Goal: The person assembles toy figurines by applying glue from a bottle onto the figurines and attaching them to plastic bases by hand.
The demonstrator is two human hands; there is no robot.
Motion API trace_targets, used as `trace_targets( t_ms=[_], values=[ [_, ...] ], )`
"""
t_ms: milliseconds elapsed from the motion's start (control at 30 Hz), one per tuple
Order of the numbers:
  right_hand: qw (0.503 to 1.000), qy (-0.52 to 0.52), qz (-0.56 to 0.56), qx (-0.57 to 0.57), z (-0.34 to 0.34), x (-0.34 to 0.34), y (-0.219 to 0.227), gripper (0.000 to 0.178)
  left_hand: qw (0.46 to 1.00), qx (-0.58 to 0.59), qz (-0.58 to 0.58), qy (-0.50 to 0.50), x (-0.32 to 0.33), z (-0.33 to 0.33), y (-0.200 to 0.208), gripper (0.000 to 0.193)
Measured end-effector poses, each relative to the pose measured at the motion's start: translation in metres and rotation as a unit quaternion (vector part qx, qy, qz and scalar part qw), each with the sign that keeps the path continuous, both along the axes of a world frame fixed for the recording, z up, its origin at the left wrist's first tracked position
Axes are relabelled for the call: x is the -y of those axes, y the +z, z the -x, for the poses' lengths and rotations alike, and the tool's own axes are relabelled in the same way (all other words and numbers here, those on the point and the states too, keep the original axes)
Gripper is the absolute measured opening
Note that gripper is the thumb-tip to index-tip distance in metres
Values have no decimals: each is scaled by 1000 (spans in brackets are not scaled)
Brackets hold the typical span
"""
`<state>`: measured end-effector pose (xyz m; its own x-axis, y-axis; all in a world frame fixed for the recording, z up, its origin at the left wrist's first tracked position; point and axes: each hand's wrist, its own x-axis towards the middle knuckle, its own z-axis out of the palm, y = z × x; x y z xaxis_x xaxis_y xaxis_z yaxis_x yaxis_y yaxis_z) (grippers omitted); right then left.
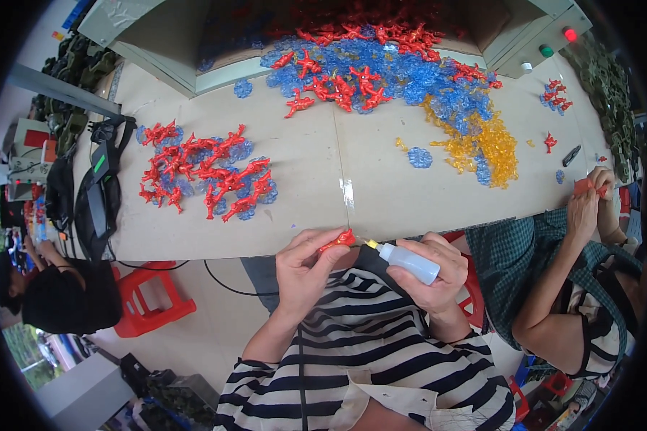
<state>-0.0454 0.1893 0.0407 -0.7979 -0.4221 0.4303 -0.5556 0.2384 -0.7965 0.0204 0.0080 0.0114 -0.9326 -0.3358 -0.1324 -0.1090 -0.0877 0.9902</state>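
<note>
Between the fingertips of my left hand (pixel 302 267) is a small red plastic figure (pixel 338 241), held just over the table's near edge. My right hand (pixel 444 269) is wrapped round a pale translucent squeeze bottle (pixel 413 263), tilted with its yellow-based thin nozzle aimed left. The nozzle's tip comes close to the red figure; whether they touch I cannot tell. Ahead and to the left lies a group of red figures (pixel 230 179) on clear blue flower-like discs (pixel 246 149).
A heap of blue discs (pixel 417 75) with red figures spills from a grey box-like machine (pixel 532 43) at the back. Small yellow pieces (pixel 496 147) lie right of centre. A co-worker's hands (pixel 589 197) work at far right; another person sits at far left near a red stool (pixel 147 298).
</note>
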Motion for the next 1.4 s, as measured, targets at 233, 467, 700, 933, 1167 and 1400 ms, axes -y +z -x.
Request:
trace_targets(
  t_ms=[233,467,700,933,1167,1400],
  values=[
    [1000,5,1,14,0,2,-2,36,999,18,-38,-10,0,0,2,23],
    [985,-64,60,149,7,-5,-4,31,985,49,-157,-59,5,-2,-2,20],
    [997,-26,29,73,45,38,-31,30,959,51,-259,-102,8,-5,0,18],
    [986,-14,4,167,53,47,-34,36,967,50,-238,-75,13,-10,-8,30],
    [981,-57,-101,156,113,15,-7,35,953,0,-297,-56,19,-10,-9,33],
    [975,-109,-169,98,158,62,-20,27,964,-13,-263,-30,12,-9,-3,42]
  ],
)
